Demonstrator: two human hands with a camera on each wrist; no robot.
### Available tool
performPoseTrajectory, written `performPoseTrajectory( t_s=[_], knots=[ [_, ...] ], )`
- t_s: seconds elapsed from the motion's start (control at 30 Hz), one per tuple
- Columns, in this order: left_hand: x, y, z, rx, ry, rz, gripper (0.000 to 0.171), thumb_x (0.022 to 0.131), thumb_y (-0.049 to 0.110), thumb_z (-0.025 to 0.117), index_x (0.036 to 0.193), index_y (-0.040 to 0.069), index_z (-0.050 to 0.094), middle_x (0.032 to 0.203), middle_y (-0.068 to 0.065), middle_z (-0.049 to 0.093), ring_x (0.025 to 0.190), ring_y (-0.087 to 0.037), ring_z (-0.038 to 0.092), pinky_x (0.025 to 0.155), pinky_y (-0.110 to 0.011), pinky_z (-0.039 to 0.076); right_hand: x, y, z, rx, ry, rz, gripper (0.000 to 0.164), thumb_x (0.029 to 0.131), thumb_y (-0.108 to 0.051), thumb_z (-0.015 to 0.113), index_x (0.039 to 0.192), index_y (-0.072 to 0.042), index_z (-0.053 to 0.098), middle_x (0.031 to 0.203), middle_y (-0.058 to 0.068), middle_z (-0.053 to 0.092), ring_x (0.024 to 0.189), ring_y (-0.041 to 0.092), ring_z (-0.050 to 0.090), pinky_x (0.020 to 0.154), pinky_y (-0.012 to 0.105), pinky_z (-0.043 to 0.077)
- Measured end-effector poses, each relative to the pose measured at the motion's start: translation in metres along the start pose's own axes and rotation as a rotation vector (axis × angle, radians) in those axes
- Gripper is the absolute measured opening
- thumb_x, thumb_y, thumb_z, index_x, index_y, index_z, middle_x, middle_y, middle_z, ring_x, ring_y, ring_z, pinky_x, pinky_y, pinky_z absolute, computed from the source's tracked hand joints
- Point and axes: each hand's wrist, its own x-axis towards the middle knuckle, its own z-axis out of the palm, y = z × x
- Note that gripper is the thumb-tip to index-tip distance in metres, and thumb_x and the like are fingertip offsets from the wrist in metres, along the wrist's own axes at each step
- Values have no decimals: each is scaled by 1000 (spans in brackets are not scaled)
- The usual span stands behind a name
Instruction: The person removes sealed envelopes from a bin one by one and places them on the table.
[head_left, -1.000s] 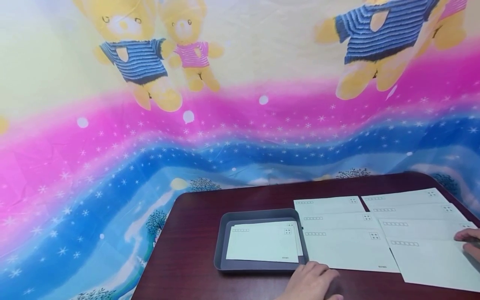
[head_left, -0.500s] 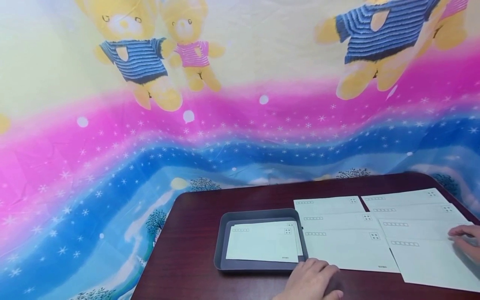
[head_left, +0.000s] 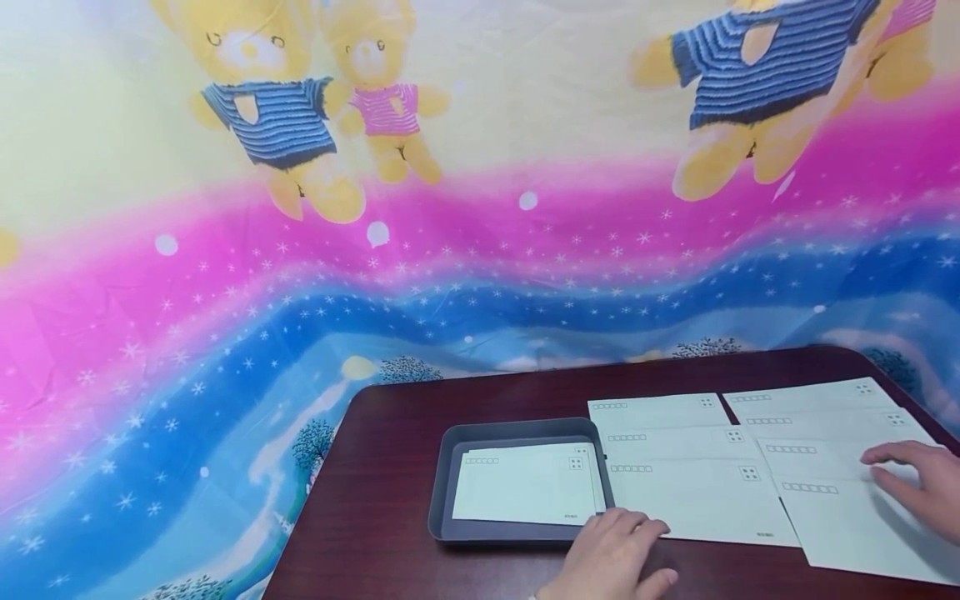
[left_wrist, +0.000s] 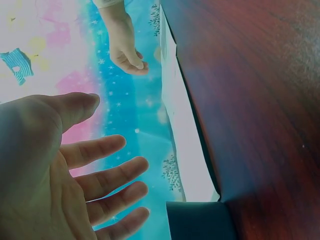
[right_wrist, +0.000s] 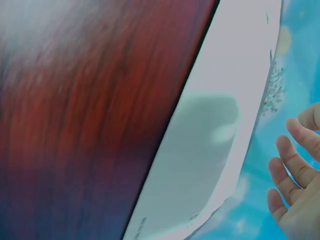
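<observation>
My left hand (head_left: 611, 550) hovers by the front right corner of a dark grey tray (head_left: 510, 539), holding nothing. In the left wrist view its fingers (left_wrist: 112, 177) are spread and slightly bent. A pale envelope (head_left: 525, 487) lies in the tray on top of at least one other. Over the right-hand group of overlapping envelopes (head_left: 840, 525) is my right hand (head_left: 918, 487), thumb and forefinger apart. The right wrist view shows its fingers (right_wrist: 295, 165) loosely bent above the envelope, whose surface carries a shadow. Between tray and right-hand group lie more overlapping envelopes (head_left: 697, 504).
A dark red-brown table (head_left: 360, 500) with rounded corners carries everything. Behind it hangs a cloth (head_left: 480, 250) printed with bears and snowflakes. The middle envelopes lie close against the tray's right side.
My right hand has moved left, further into view over the right-hand envelopes. My left hand has shifted slightly, with its thumb further out. Tray and envelopes look unmoved.
</observation>
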Motion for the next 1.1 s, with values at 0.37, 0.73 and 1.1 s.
performPoseTrajectory(
  t_s=[0.37, 0.73, 1.1],
  knots=[
    [0, -6, -4, -45, 10, -31, 43, 93, 54, 42, 124, 27, 57, 110, 15, 59, 103, -2, 51, 77, -15, 36, -2, -31, -5, -51, -31, -58, 15, 71, -8, 70, 84, -2, 68, 88, 23, 63, 86, 47, 54, 70, 59, 41],
    [0, -9, -9, -84, 2, -55, 41, 92, 51, 46, 123, 26, 57, 111, 14, 58, 104, -2, 51, 76, -17, 38, -4, -52, -8, -44, -43, -117, 13, 73, -12, 72, 85, -9, 69, 89, 15, 66, 87, 44, 57, 70, 58, 42],
    [-3, -14, -13, -112, 17, -83, 41, 92, 50, 47, 124, 25, 57, 114, 13, 58, 106, -4, 52, 79, -20, 40, -9, -74, -5, -2, -30, -166, 15, 72, -11, 74, 86, -14, 68, 88, 7, 66, 86, 38, 60, 70, 56, 44]
  ],
)
